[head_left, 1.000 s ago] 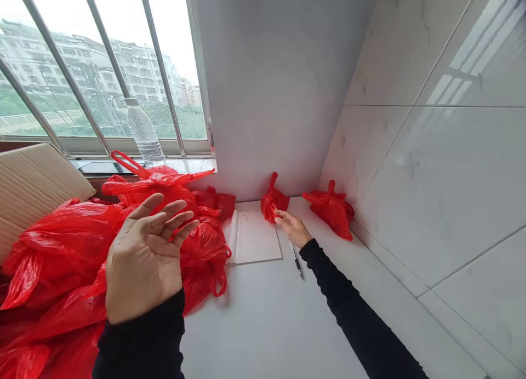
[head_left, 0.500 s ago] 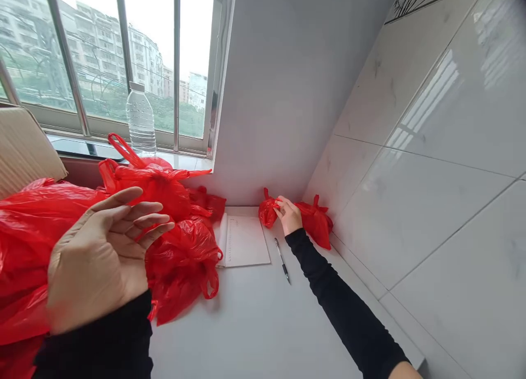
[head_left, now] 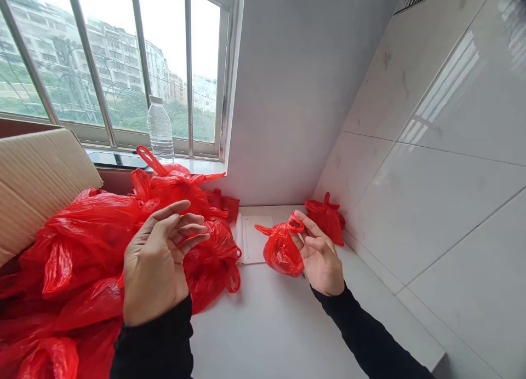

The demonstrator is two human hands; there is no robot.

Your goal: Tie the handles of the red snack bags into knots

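My right hand (head_left: 321,254) grips a small red plastic bag (head_left: 284,251) by one of its handle loops. The bag is knotted and rounded, and it hangs in front of an open notebook (head_left: 253,237), covering part of the page. What is inside the bag cannot be made out. My left hand (head_left: 158,264) is raised with its fingers apart and palm turned inward, holding nothing. Behind and beside it lies a heap of red plastic bags (head_left: 90,220). Another tied red bag (head_left: 326,217) rests in the corner by the tiled wall.
A cardboard box (head_left: 45,176) stands at the left, next to the heap. On the windowsill is a clear water bottle (head_left: 160,130), before the barred window. The white table (head_left: 250,329) meets a tiled wall (head_left: 444,204) on the right.
My right hand has lifted the small red bag off the table and brought it nearer to me. My left hand has moved right. The pen is now almost wholly hidden.
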